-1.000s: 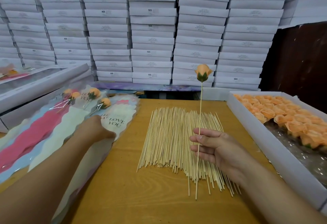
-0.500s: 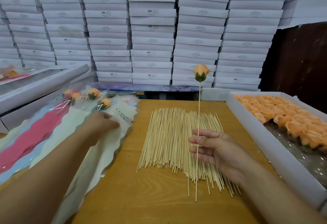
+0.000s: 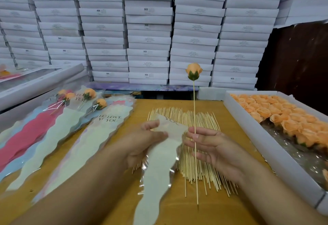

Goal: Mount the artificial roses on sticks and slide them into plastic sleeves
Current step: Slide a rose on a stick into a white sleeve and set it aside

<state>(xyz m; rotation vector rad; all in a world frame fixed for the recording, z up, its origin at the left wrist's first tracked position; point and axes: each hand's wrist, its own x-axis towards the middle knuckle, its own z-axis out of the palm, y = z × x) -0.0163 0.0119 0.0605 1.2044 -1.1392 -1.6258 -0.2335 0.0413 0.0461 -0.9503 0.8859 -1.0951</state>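
My left hand [image 3: 145,143] pinches a pale plastic sleeve [image 3: 159,168]; my right hand [image 3: 211,148], fingers loosely spread, holds the rose stick [image 3: 194,111] upright.

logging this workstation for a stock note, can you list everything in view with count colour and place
rose on stick: one, orange, upright in right hand
sleeve: one, pale white-green, in left hand over the sticks
sticks: large pile, pale wood, table centre
sleeved roses: about four, orange, far left
empty sleeves: several, pink, blue, pale, left of table
rose tray: one, white, many orange roses, right
boxes: many stacks, white, behind
table: one, wooden
left hand: grips sleeve
right hand: holds stick
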